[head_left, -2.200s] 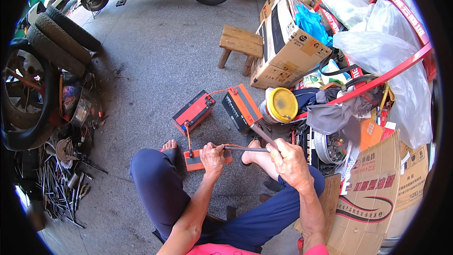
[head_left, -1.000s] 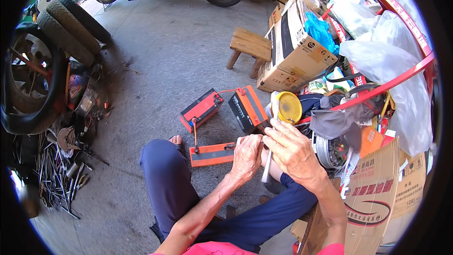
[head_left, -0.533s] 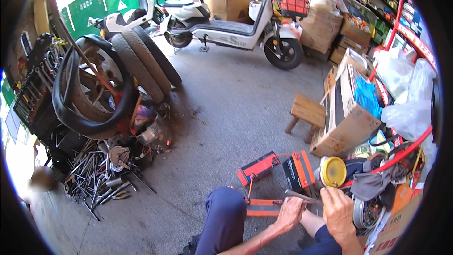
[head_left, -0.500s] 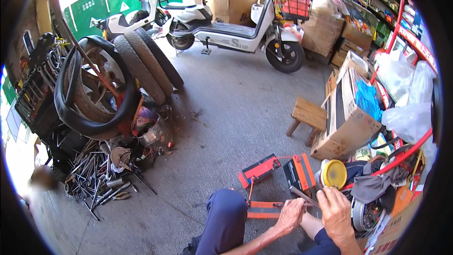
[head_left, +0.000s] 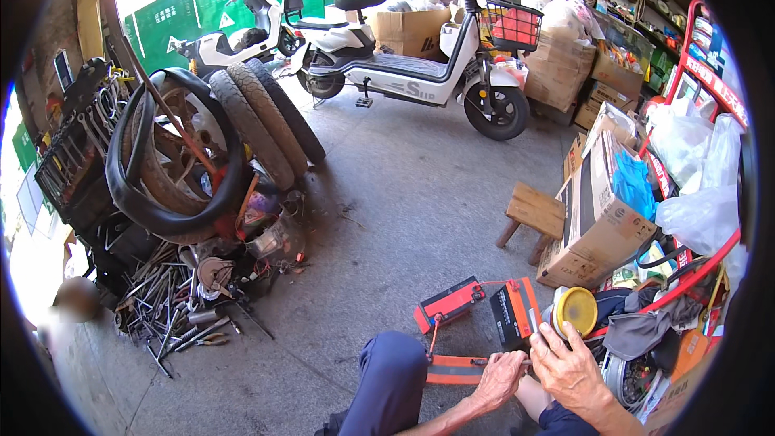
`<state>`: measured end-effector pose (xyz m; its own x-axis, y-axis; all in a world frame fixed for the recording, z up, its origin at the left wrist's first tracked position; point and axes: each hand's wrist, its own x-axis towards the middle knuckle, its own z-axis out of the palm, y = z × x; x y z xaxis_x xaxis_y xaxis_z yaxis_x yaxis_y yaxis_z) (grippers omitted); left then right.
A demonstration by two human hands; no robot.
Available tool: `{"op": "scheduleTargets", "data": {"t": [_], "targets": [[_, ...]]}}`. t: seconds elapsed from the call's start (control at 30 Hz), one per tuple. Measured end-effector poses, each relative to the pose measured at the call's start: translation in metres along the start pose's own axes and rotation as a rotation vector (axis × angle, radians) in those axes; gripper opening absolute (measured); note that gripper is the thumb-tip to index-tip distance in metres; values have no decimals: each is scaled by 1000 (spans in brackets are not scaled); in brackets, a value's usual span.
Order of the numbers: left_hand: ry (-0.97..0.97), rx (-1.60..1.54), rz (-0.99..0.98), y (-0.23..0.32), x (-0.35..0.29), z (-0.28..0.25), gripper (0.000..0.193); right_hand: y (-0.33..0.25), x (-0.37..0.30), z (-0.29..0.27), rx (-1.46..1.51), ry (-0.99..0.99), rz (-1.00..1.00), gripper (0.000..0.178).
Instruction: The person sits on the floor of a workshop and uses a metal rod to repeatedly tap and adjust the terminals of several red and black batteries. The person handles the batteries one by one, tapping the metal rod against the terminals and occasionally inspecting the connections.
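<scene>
My left hand (head_left: 498, 381) is closed round a thin grey metal tool (head_left: 527, 362), of which only a short end shows by the fingers. Beside it, my right hand (head_left: 571, 370) is raised with its fingers stretched and slightly apart; its thumb side is hidden. Just beyond the right fingertips stands a tub with a yellow lid (head_left: 577, 312). Below and ahead of my hands lie three battery packs on the floor: a red and black one (head_left: 449, 303), an orange and black one (head_left: 515, 312), and an orange one with a dark stripe (head_left: 454, 370). Red leads (head_left: 437, 331) link them.
A wooden stool (head_left: 535, 211) and a cardboard box (head_left: 599, 222) stand ahead right. Tools lie heaped (head_left: 169, 307) at left, under tyres (head_left: 257, 121) and a black inner tube (head_left: 121, 186). A white electric scooter (head_left: 412, 77) is parked at the back.
The view has shifted a little. The right fingers have straightened and spread from their curl. The grey tool, earlier seen lengthwise between my hands, now barely shows.
</scene>
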<state>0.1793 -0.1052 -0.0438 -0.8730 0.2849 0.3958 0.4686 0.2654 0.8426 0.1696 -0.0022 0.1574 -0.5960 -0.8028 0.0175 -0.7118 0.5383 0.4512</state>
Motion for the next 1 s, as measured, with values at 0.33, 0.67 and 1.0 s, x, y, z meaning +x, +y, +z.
{"op": "scheduleTargets", "data": {"t": [0.33,0.67,1.0], "targets": [[26,13,-53,4,8,-4,22,-5,-12,-10,333,96,682,34],[43,-43,-85,-3,7,-3,19,-15,-19,1,317,-29,523,20],[53,-11,-65,-5,7,-3,17,-25,-8,11,330,-55,535,22]]}}
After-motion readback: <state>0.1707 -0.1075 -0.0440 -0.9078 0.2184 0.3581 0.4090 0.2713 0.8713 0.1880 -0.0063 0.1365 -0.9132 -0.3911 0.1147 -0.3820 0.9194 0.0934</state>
